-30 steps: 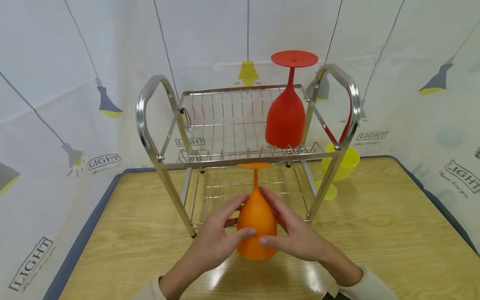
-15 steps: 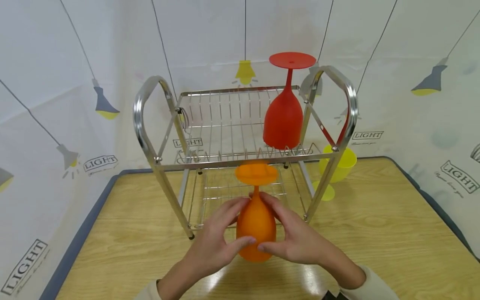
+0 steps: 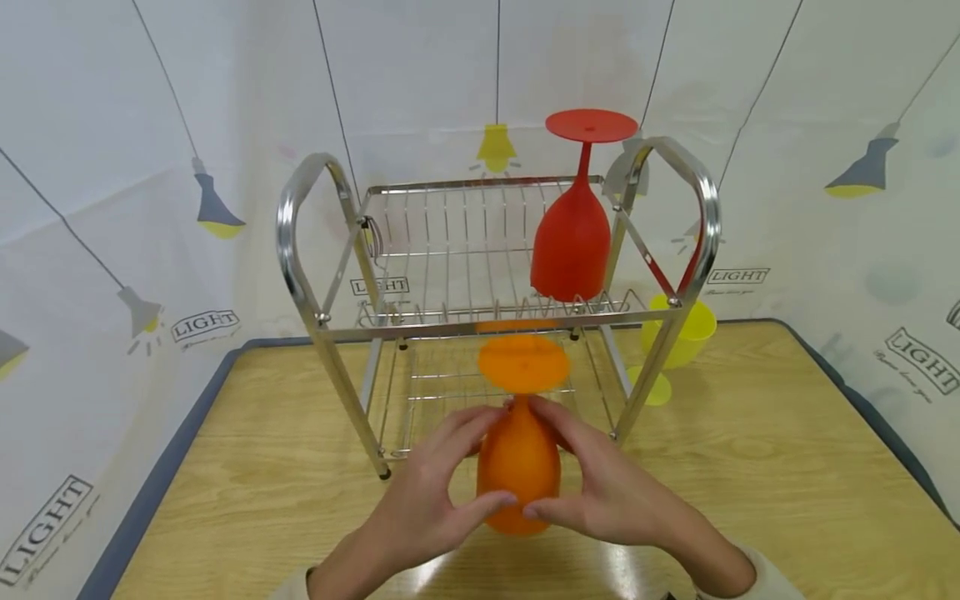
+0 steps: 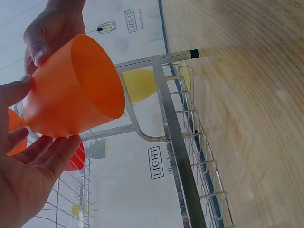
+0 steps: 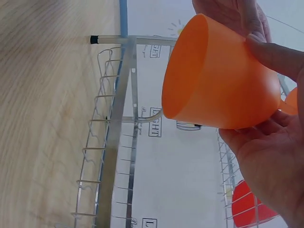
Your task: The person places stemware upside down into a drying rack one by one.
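Between both hands is an orange goblet (image 3: 519, 467), upside down, its round foot on top and tilted toward the head camera. My left hand (image 3: 433, 483) holds the bowl from the left, thumb across the near side. From the right, my right hand (image 3: 600, 483) grips the same bowl, its thumb close to the left one. Both wrist views show the goblet's open mouth, with the bowl (image 4: 71, 90) raised off the table. Fingers of each hand curve round the bowl's far side, partly hidden in the head view.
Just beyond the hands stands a two-tier metal dish rack (image 3: 495, 323). A red goblet (image 3: 572, 242) rests upside down on its upper tier, at the right. A yellow goblet (image 3: 686, 333) stands upright on the wooden table (image 3: 757, 450), behind the rack's right leg.
The orange goblet has tipped, so its foot shows as a broad disc instead of a thin edge. Both hands keep their hold and have lowered slightly.
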### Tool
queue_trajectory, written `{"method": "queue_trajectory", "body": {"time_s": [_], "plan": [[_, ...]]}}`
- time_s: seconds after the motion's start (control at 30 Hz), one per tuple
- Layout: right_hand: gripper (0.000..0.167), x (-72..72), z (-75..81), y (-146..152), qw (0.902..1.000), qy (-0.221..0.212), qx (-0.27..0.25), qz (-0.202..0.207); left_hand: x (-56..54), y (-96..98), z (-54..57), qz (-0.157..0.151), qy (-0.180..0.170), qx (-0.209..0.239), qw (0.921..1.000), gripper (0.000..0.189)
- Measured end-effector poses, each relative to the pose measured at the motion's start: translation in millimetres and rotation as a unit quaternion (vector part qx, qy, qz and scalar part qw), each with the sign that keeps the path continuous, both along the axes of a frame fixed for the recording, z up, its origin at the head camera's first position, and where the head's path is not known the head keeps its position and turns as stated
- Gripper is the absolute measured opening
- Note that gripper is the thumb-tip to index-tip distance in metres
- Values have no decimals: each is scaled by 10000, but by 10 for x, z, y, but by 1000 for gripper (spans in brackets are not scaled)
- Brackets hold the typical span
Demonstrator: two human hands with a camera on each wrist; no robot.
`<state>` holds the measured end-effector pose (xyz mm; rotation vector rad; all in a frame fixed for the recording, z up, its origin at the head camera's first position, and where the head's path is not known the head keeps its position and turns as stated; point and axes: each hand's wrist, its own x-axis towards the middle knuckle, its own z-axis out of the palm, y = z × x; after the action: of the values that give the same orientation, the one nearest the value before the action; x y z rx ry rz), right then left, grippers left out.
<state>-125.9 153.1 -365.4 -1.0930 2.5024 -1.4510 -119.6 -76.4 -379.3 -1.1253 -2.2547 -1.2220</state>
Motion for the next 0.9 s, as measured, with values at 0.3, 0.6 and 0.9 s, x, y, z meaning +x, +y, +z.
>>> {"method": "queue_trajectory", "body": {"time_s": [0.3,0.6,0.9], "plan": [[85,106,252,92,9995,318,58,31,55,-71,105,118,916,-105,9957,52],[90,138,654,175,9960,879,-10,183,24,-248,235,410,1711,306,9839,37],[97,59,1130,168,9866,1591,-7,360,-52,-563,369,1576,2175,706,9606,38]]}}
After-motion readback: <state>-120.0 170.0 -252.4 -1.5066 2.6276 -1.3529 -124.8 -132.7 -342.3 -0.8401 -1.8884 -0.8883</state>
